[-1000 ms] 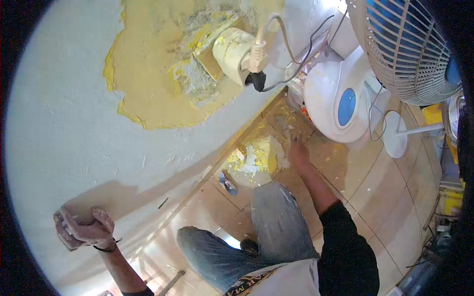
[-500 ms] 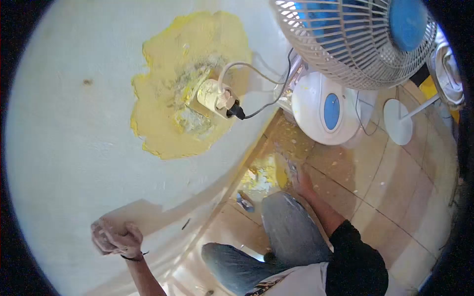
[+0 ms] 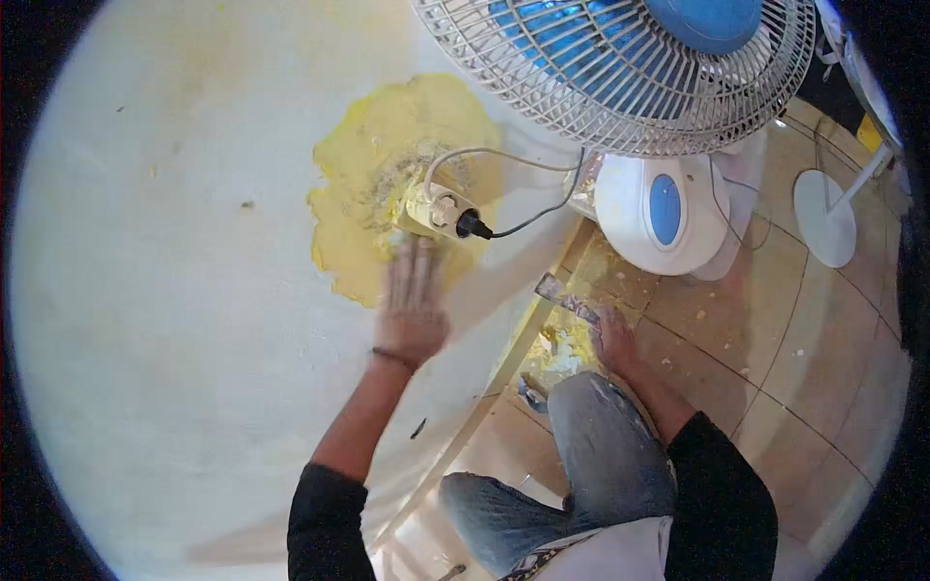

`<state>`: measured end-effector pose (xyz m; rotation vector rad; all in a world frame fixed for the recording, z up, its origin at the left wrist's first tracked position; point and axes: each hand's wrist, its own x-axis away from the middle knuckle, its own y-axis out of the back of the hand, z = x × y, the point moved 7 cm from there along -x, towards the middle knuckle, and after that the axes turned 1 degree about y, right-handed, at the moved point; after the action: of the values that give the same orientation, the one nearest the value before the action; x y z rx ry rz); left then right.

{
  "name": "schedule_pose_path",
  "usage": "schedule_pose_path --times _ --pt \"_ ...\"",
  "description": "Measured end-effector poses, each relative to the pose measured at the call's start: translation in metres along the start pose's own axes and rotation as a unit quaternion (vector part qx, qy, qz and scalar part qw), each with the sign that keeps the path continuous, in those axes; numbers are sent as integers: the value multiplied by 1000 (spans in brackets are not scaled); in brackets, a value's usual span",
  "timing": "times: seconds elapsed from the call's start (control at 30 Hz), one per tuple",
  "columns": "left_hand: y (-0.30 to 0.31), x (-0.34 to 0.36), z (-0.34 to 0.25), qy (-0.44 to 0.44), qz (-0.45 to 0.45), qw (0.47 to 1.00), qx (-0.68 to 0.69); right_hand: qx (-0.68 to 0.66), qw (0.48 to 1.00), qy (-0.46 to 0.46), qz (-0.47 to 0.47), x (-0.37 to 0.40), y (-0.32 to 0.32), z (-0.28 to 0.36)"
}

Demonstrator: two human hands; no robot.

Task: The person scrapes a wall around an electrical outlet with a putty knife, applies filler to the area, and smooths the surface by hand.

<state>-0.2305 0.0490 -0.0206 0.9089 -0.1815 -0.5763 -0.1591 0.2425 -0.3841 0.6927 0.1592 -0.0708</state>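
Left hand (image 3: pixel 412 302) flat on wall (image 3: pixel 174 290), fingers (image 3: pixel 415 259) straight, slightly spread, blurred. Tips touch yellow patch (image 3: pixel 373 165), just below socket (image 3: pixel 438 207). Right hand (image 3: pixel 616 335) low near floor, fist closed on scraper (image 3: pixel 567 297). Blade points left, above debris (image 3: pixel 560 351) at wall base.

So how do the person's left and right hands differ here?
The left hand is open, fingers stretched up the wall just below the socket; the right hand is closed on a scraper. The left hand is raised at the yellow patch; the right hand is low, by the floor. The left hand looks blurred, the right sharper. Both come from black sleeves.
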Motion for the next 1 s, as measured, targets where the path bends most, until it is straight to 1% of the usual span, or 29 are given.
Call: schedule_pose_path --times 0.03,0.07,0.1,0.13,0.17,0.2,0.23,0.27,0.3,0.33,0.37,0.4,0.43,0.5,0.53,0.6,0.63,0.7,0.73,0.77,0.83,0.87,0.93,0.97,1.0 --pt "-11 -7 -19 -54 32 998 19 -2 1000 3 1 -5 3 4" --pt "-23 -7 -30 -107 65 991 39 -14 1000 5 27 -14 7 11" --pt "-36 -1 -26 -106 67 992 35 -27 998 5 52 -24 11 20" --pt "-58 18 -34 -220 130 967 11 -31 998 6 53 -33 20 28" --pt "-71 42 -40 -329 190 925 -10 -51 996 59 42 -42 31 41" --pt "-53 52 -32 -314 189 928 60 -71 991 112 28 -52 39 55" --pt "-39 62 -21 -314 192 928 57 -75 990 113 27 -60 41 63" --pt "-19 63 0 -226 161 952 125 -83 988 131 8 -65 43 75" --pt "3 65 24 -135 127 964 192 -91 985 150 -11 -72 46 87" --pt "34 67 43 -107 90 983 119 -93 984 149 -10 -84 46 104" --pt "68 71 63 -78 52 995 44 -124 976 177 -19 -96 48 128" --pt "91 80 89 -34 8 999 6 -154 966 205 -28 -103 50 147" --pt "111 91 113 10 -37 999 -32 -155 966 204 -25 -107 49 157" --pt "140 105 138 19 -93 972 -214 -193 959 208 -19 -112 49 170" --pt "139 106 142 17 -92 972 -215 -195 958 208 -20 -111 43 163" --pt "137 111 148 14 -124 963 -240 -174 961 212 -31 -100 34 147" --pt "136 110 148 17 -123 962 -243 -175 960 216 -30 -100 30 150" --pt "135 104 143 21 -146 958 -245 -168 959 220 -58 -99 38 161" --pt "135 104 143 22 -138 959 -246 -127 973 189 -36 -102 30 164" --pt "134 106 143 23 -139 959 -245 -125 973 189 -36 -99 34 163" --pt "134 105 145 15 -153 959 -237 -144 970 194 14 -98 41 160" --pt "134 106 146 15 -153 959 -237 -144 970 193 14 -95 36 158" --pt "134 105 145 17 -154 958 -241 -101 971 209 -49 -95 32 153" --pt "133 104 145 20 -156 958 -238 -97 972 210 -48 -101 34 161" --pt "133 104 145 23 -150 960 -237 -121 966 219 -57 -108 38 179"
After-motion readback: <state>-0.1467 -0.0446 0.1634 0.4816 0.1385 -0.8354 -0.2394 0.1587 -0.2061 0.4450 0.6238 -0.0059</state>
